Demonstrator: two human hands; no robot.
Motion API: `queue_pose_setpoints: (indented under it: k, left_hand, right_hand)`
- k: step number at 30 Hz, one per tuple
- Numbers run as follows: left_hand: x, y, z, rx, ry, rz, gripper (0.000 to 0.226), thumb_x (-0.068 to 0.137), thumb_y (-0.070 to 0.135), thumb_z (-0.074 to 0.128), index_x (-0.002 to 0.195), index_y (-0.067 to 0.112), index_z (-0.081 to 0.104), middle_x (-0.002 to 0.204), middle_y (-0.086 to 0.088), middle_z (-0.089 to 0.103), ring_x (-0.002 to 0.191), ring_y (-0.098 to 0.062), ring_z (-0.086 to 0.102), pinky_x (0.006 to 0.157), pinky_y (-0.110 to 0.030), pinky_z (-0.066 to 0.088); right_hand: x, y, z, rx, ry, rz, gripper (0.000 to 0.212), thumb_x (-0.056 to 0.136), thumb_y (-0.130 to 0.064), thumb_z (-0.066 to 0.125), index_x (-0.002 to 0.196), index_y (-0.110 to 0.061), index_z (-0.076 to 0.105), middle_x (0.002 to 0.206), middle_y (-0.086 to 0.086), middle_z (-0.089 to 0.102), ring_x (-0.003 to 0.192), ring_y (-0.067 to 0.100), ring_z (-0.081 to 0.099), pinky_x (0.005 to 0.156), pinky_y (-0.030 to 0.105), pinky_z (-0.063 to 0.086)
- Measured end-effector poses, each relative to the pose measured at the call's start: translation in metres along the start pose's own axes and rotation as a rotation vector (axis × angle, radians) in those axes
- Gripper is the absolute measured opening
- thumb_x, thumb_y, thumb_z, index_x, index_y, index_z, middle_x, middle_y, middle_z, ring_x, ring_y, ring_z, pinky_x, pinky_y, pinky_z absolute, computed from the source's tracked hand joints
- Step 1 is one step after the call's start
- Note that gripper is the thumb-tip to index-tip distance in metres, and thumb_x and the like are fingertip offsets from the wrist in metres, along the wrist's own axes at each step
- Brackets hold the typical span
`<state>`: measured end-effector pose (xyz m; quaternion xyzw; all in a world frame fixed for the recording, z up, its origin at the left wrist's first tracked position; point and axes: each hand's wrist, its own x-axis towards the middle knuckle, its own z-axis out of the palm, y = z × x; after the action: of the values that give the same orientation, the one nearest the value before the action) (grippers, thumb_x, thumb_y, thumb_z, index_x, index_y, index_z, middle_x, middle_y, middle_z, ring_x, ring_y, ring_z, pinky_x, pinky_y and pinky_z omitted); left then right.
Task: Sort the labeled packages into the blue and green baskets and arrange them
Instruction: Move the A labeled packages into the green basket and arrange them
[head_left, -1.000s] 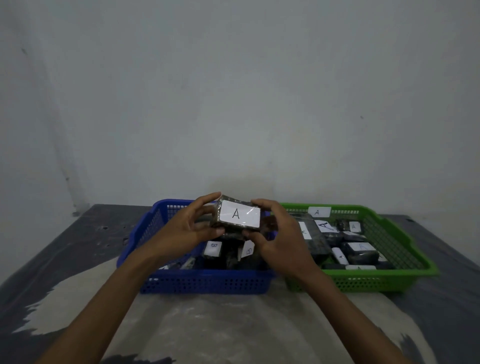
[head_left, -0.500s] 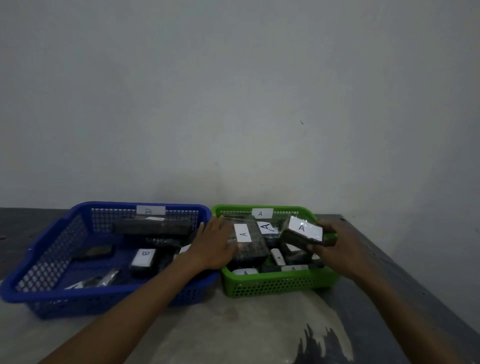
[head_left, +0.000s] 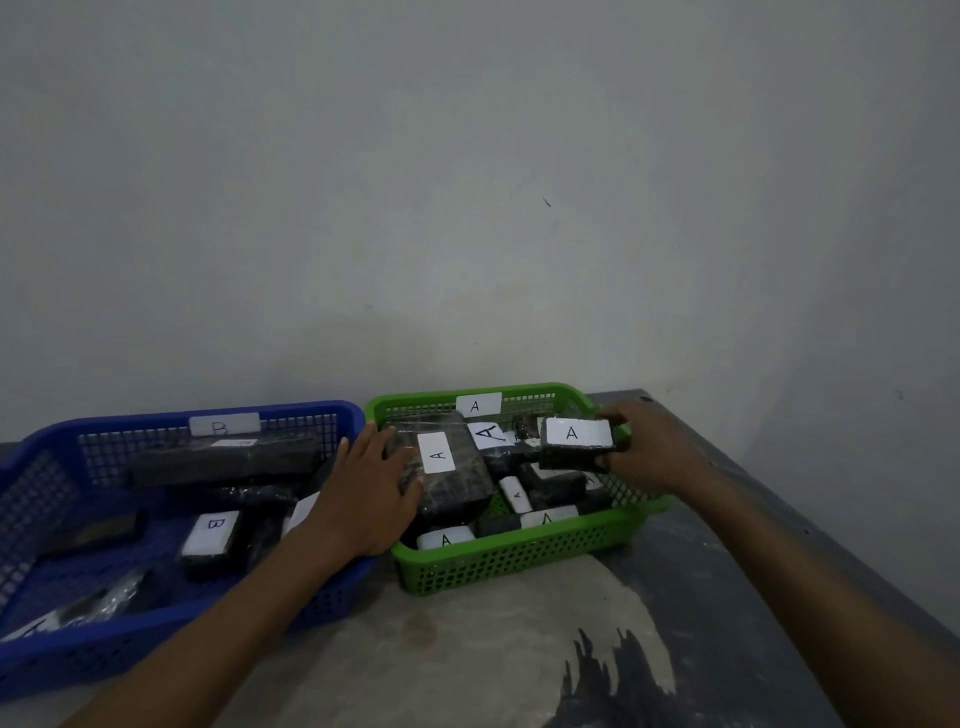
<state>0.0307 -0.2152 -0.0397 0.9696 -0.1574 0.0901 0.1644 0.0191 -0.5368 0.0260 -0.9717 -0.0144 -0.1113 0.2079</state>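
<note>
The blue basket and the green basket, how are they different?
The blue basket has a tag marked B on its back wall; the green basket has one marked A. The blue basket holds packages marked B; the green basket's packages show A. The left hand rests on a package in the green basket, and the right hand holds another over it; neither hand handles anything in the blue basket. Both are plastic mesh baskets holding dark wrapped packages.
</note>
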Motion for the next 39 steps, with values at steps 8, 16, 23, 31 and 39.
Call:
queue_pose_setpoints:
  k: [8,16,23,31,39]
  left_hand:
    - [0.0,0.002,-0.002,-0.004,0.0,-0.007,0.048,0.099,0.042,0.037,0.144,0.024,0.04,0.16,-0.002,0.015,0.149,-0.025,-0.003,0.119,-0.046,0.0]
    - [-0.001,0.004,-0.003,-0.035,0.021,0.008,0.043,0.098,0.039,0.041,0.138,0.025,0.048,0.158,-0.001,0.022,0.149,-0.025,0.0,0.119,-0.047,0.002]
    - [-0.002,0.005,-0.004,-0.043,0.021,0.002,0.042,0.098,0.039,0.041,0.137,0.025,0.049,0.156,-0.003,0.025,0.149,-0.026,0.001,0.12,-0.047,0.003]
    - [-0.001,0.004,-0.003,-0.036,0.033,0.007,0.04,0.098,0.04,0.041,0.134,0.025,0.051,0.154,-0.001,0.028,0.148,-0.025,0.003,0.119,-0.047,0.005]
    - [-0.002,0.005,-0.004,-0.029,0.032,0.002,0.041,0.097,0.04,0.043,0.135,0.025,0.051,0.153,-0.002,0.029,0.148,-0.025,0.004,0.119,-0.046,0.006]
  right_hand:
    - [0.007,-0.013,0.024,0.0,-0.24,-0.038,0.056,0.078,-0.013,0.075,0.129,-0.022,0.054,0.124,-0.002,0.059,0.089,0.008,0.055,0.065,0.006,0.039]
    - [0.008,-0.017,0.038,0.046,-0.257,-0.077,0.062,0.076,-0.017,0.077,0.131,-0.024,0.051,0.115,-0.004,0.055,0.083,0.002,0.055,0.067,0.007,0.041]
    - [0.007,-0.016,0.033,0.069,-0.219,-0.084,0.056,0.075,-0.01,0.076,0.125,-0.024,0.055,0.107,-0.008,0.056,0.083,0.006,0.061,0.061,0.001,0.042]
    - [0.008,0.006,-0.013,0.026,-0.098,0.004,0.056,0.073,-0.008,0.075,0.124,-0.022,0.058,0.121,0.002,0.062,0.1,0.016,0.059,0.086,0.031,0.053]
    - [0.002,0.009,0.004,-0.108,-0.276,0.022,0.061,0.078,-0.011,0.07,0.133,-0.027,0.05,0.124,0.001,0.061,0.088,0.014,0.058,0.063,0.017,0.044]
